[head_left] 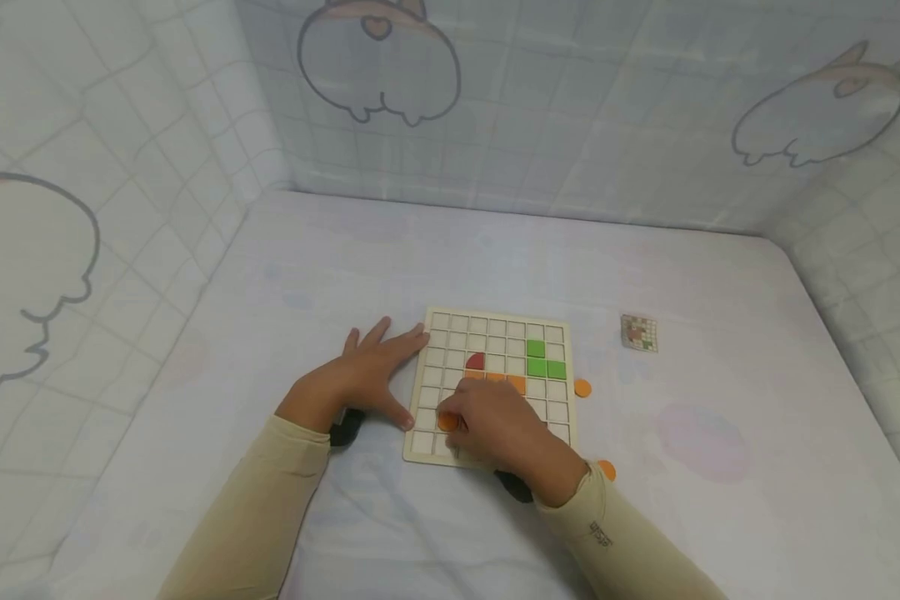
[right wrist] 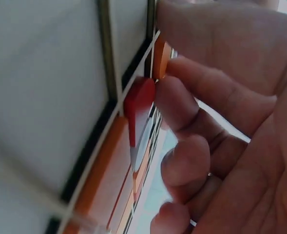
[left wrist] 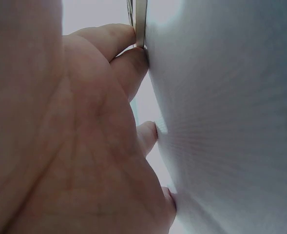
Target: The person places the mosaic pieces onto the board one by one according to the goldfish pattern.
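A light wooden grid board (head_left: 515, 331) lies on the table in the head view. My left hand (head_left: 363, 375) is spread at its left side, thumb and index finger touching the edge. Over the lower left squares, my right hand (head_left: 502, 427) pinches a round orange piece (head_left: 447, 422) between thumb and fingertip; whether it touches the board I cannot tell. On the board are a red rounded piece (head_left: 476, 362), a row of orange square tiles (head_left: 516, 384) partly behind the right hand, and three green square tiles (head_left: 536, 367). The right wrist view shows another red piece (right wrist: 140, 97) near the fingers.
Just off the board's right edge lies an orange disc (head_left: 582, 388). A second orange piece (head_left: 607, 469) is partly hidden by the right sleeve. Farther right is a small printed pattern card (head_left: 639, 332). Pale cloth walls (head_left: 540, 125) enclose the back and sides.
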A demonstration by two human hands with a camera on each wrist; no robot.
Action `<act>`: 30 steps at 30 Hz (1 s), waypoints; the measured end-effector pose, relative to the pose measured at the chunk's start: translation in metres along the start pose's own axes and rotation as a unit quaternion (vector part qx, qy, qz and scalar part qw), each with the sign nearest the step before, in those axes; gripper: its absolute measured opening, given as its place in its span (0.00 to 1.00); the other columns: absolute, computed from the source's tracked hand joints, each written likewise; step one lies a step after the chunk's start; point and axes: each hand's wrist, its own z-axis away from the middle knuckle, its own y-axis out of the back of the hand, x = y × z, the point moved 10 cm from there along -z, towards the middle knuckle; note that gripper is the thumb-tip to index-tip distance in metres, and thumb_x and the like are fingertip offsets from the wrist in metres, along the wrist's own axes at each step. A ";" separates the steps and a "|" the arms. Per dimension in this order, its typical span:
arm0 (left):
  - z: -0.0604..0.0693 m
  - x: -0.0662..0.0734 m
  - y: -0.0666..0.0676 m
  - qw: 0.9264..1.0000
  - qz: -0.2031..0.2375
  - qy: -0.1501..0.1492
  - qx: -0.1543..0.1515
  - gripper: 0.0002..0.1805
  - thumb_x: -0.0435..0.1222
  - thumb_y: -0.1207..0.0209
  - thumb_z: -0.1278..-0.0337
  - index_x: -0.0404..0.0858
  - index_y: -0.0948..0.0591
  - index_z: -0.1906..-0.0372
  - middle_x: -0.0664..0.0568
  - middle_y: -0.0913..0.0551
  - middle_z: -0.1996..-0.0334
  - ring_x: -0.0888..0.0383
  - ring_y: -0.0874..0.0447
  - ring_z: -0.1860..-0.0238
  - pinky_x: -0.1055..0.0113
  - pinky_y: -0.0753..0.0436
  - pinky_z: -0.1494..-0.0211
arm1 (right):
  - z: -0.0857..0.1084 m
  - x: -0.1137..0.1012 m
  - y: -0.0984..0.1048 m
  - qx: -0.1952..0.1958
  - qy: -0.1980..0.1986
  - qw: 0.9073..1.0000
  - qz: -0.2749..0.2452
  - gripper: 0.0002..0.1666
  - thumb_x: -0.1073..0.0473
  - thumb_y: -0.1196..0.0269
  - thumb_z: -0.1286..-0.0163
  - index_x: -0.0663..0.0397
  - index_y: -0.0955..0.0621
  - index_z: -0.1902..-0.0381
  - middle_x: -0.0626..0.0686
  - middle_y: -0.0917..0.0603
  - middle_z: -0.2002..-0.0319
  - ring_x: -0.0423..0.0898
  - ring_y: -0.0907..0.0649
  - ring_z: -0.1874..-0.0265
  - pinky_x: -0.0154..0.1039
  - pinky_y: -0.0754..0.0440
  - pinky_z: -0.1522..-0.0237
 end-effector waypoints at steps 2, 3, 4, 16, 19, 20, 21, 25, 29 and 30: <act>-0.001 0.000 0.001 1.000 -0.008 0.002 0.003 0.72 0.59 0.18 0.73 0.56 0.49 0.17 0.62 0.56 0.17 0.43 0.75 0.17 0.32 0.72 0.22 | 0.008 0.002 0.002 0.008 -0.002 1.000 -0.024 0.14 0.58 0.31 0.39 0.37 0.13 0.55 0.40 0.25 0.67 0.38 0.27 0.69 0.33 0.28 0.66; -0.002 0.000 0.002 1.000 -0.012 0.002 0.006 0.73 0.59 0.18 0.73 0.56 0.49 0.18 0.61 0.56 0.17 0.43 0.74 0.17 0.31 0.71 0.22 | 0.014 0.004 0.003 0.015 0.001 0.999 -0.039 0.17 0.58 0.31 0.38 0.38 0.13 0.51 0.40 0.24 0.65 0.38 0.27 0.67 0.33 0.27 0.65; -0.003 0.000 0.003 1.000 -0.016 0.003 0.008 0.73 0.60 0.19 0.74 0.56 0.49 0.18 0.61 0.56 0.17 0.42 0.74 0.17 0.31 0.71 0.22 | 0.020 0.005 0.005 0.023 0.004 0.998 -0.053 0.20 0.58 0.31 0.37 0.38 0.14 0.47 0.40 0.23 0.63 0.37 0.26 0.65 0.32 0.25 0.62; -0.007 -0.005 0.005 1.000 -0.020 0.002 0.015 0.74 0.59 0.18 0.76 0.54 0.48 0.17 0.59 0.55 0.16 0.40 0.73 0.17 0.29 0.70 0.23 | 0.109 0.088 0.009 0.102 -0.122 0.976 -0.149 0.24 0.61 0.25 0.41 0.42 0.14 0.46 0.41 0.20 0.55 0.37 0.26 0.65 0.31 0.25 0.64; -0.006 -0.007 0.004 1.000 -0.011 0.014 0.015 0.74 0.58 0.17 0.77 0.54 0.48 0.17 0.58 0.55 0.16 0.40 0.73 0.17 0.29 0.71 0.23 | 0.128 0.114 0.011 0.103 -0.177 0.967 -0.150 0.25 0.60 0.25 0.42 0.44 0.14 0.45 0.44 0.20 0.54 0.38 0.26 0.67 0.31 0.25 0.65; -0.006 -0.008 0.003 1.000 -0.007 0.017 0.016 0.74 0.58 0.17 0.77 0.54 0.48 0.18 0.58 0.54 0.17 0.40 0.73 0.17 0.30 0.71 0.23 | 0.134 0.122 0.012 0.099 -0.197 0.965 -0.144 0.25 0.60 0.25 0.42 0.45 0.14 0.45 0.44 0.20 0.53 0.38 0.26 0.67 0.32 0.24 0.65; -0.005 -0.009 0.002 1.000 -0.003 0.021 0.016 0.74 0.57 0.17 0.77 0.55 0.48 0.18 0.58 0.54 0.17 0.40 0.74 0.17 0.30 0.72 0.23 | 0.140 0.128 0.013 0.092 -0.216 0.962 -0.138 0.25 0.59 0.25 0.42 0.46 0.14 0.45 0.45 0.20 0.53 0.40 0.25 0.66 0.33 0.23 0.63; -0.006 -0.011 -0.002 0.999 0.005 0.027 0.018 0.74 0.56 0.17 0.77 0.56 0.48 0.18 0.58 0.54 0.17 0.41 0.74 0.17 0.31 0.73 0.23 | 0.158 0.146 0.011 0.039 -0.284 0.952 -0.109 0.24 0.54 0.25 0.42 0.45 0.14 0.46 0.46 0.20 0.52 0.43 0.23 0.59 0.40 0.20 0.57; -0.008 -0.009 -0.005 1.000 0.006 0.019 0.017 0.74 0.57 0.17 0.77 0.56 0.48 0.18 0.58 0.53 0.17 0.41 0.74 0.17 0.31 0.73 0.23 | 0.169 0.155 0.003 0.000 -0.318 0.942 -0.109 0.17 0.55 0.25 0.42 0.41 0.13 0.53 0.44 0.20 0.57 0.43 0.23 0.59 0.42 0.21 0.56; -0.009 -0.008 -0.005 1.000 0.006 0.016 0.018 0.74 0.57 0.17 0.77 0.56 0.47 0.18 0.58 0.53 0.17 0.41 0.73 0.17 0.31 0.73 0.23 | 0.170 0.155 0.002 -0.004 -0.320 0.941 -0.110 0.16 0.56 0.25 0.42 0.40 0.13 0.55 0.43 0.19 0.58 0.43 0.23 0.60 0.41 0.21 0.56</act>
